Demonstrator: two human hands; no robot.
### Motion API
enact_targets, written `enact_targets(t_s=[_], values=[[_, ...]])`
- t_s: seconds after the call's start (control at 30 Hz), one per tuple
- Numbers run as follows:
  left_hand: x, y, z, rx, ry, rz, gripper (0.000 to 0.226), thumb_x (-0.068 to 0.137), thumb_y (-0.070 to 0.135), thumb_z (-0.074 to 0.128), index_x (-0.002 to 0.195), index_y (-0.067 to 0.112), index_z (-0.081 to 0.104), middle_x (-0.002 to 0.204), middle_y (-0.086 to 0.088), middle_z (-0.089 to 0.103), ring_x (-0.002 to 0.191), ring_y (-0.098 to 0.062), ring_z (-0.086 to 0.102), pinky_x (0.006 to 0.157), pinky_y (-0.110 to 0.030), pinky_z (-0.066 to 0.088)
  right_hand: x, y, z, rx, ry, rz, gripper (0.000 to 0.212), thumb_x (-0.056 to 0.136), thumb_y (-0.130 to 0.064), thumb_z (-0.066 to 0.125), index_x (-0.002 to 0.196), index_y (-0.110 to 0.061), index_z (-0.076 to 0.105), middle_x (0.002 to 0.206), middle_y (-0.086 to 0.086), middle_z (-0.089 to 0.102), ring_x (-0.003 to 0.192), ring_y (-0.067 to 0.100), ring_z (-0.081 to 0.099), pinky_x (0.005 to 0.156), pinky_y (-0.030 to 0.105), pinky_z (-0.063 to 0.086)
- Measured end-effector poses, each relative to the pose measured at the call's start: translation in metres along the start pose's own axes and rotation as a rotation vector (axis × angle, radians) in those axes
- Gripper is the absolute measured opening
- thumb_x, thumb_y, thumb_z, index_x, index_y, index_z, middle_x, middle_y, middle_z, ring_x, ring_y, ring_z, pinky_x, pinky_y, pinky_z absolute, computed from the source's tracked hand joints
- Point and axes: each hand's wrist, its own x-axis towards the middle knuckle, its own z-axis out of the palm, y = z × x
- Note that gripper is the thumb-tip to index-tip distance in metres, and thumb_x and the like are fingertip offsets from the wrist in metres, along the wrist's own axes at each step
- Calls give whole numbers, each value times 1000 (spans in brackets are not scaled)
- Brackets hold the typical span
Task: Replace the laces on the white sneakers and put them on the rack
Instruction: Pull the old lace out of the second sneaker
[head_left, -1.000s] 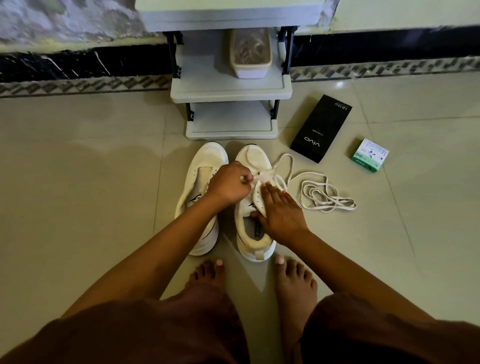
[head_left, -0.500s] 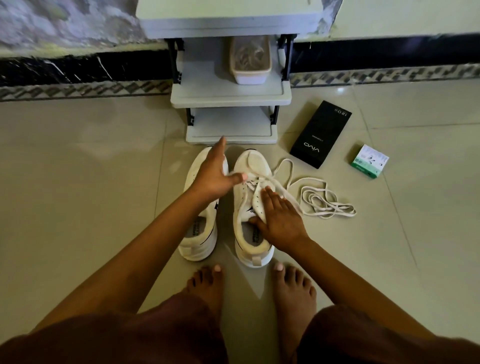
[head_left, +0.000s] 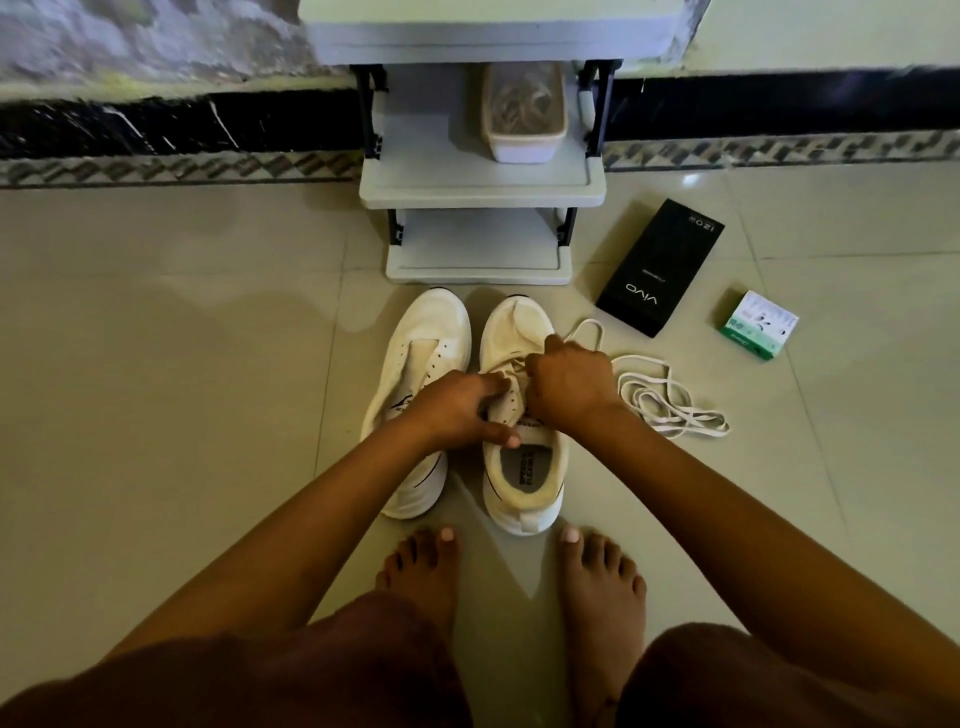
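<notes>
From the head camera, two white sneakers stand just in front of the shoe rack (head_left: 483, 182). The left hand (head_left: 457, 410) grips the right sneaker (head_left: 519, 483) at its tongue. The right hand (head_left: 569, 387) is curled, pinching the lace (head_left: 670, 400) there. The left sneaker (head_left: 415, 353) stands beside it.

The right hand (head_left: 569, 387) covers the lacing area of the right sneaker (head_left: 522, 441), so its fingertips and whatever they pinch are hidden. The left hand (head_left: 460, 408) hides the eyelets on that shoe's side at nine o'clock. At twelve o'clock the rack (head_left: 483, 182) is cut off by the top edge. The tub (head_left: 522, 114) on its shelf holds something tangled, possibly laces, too dim to tell. Print on the small green box (head_left: 758, 325) at two o'clock is unreadable.
</notes>
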Motion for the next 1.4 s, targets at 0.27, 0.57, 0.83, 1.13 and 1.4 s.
enact_targets(t_s=[0.27,0.57,0.83,1.13,1.4], values=[[1,0,12,191,95,14,72,73,60,67,133,29,45,123,-2,61,109,-23,57,81,-31,46,4,-7,-7,1274,-183,439,20,87,-16,62,106,-10,65,101,10,62,88,19,56,65,26,46],[0,0,11,163,83,22,69,73,60,67,132,30,48,123,-1,61,110,-22,57,84,-35,48,5,-4,3,11,83,60,26,88,-33,55,102,-15,68,104,7,61,102,25,54,80,33,39],[1,-2,11,162,63,-9,74,74,60,66,136,27,45,133,-1,55,119,-21,52,93,-37,46,-1,10,-17,1434,-93,324,7,85,-14,65,85,-13,71,82,-2,68,77,6,58,60,14,43],[1,-3,14,148,88,-13,68,72,62,67,130,29,51,123,0,61,111,-20,56,89,-36,48,1,2,7,380,-128,183,40,84,-38,61,121,-23,59,121,10,51,108,26,52,76,32,42],[1,-4,13,183,75,-18,78,73,63,65,139,28,42,140,0,49,125,-22,47,96,-36,43,0,6,-15,782,-24,210,13,87,-23,65,91,-14,73,93,2,67,86,12,61,73,26,47]])
